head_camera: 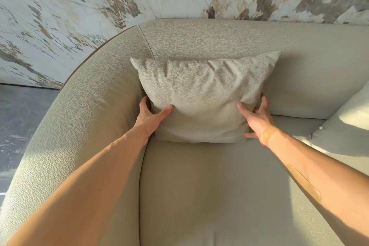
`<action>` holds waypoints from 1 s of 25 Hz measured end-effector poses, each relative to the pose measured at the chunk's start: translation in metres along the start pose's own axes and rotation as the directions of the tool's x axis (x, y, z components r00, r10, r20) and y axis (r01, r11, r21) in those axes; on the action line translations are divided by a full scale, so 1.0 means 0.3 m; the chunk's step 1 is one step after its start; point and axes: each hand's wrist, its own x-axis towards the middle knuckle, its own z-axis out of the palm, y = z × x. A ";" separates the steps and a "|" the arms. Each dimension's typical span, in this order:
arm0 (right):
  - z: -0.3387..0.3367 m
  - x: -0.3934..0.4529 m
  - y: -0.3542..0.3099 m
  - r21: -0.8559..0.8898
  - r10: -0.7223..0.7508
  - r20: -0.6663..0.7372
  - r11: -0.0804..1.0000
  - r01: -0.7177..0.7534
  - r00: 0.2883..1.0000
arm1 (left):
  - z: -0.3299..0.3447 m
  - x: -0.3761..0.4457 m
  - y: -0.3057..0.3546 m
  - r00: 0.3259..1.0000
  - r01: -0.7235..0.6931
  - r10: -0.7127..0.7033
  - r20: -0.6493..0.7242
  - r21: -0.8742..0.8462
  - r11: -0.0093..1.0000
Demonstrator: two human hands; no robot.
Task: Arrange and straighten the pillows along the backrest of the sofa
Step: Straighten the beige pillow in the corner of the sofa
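A beige pillow [201,98] stands upright on the sofa seat [209,185], leaning against the backrest [219,40] near the curved left corner. Both hands grasp it low down, 1 per side. The left hand [148,116] holds the lower left edge, thumb on the front face and fingers behind. The right hand [257,119] holds the lower right edge the same way. A 2nd pillow [347,124] lies apart at the right.

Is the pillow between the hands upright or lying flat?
Upright: the pillow stands on its lower edge on the seat, leaning against the backrest.
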 end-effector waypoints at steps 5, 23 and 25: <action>-0.039 -0.038 -0.010 -0.186 -0.106 -0.053 0.978 0.094 0.993 | -0.011 -0.059 0.030 1.000 -0.026 0.026 0.009 -0.014 1.000; -0.623 -0.569 -0.235 -0.866 -0.431 0.090 0.412 0.285 0.898 | 0.109 -0.691 0.455 0.917 -0.339 0.399 0.017 0.561 0.755; -0.802 -0.594 -0.229 -0.878 -0.454 0.074 0.393 0.274 0.888 | 0.212 -0.768 0.496 0.911 -0.342 0.412 0.001 0.560 0.754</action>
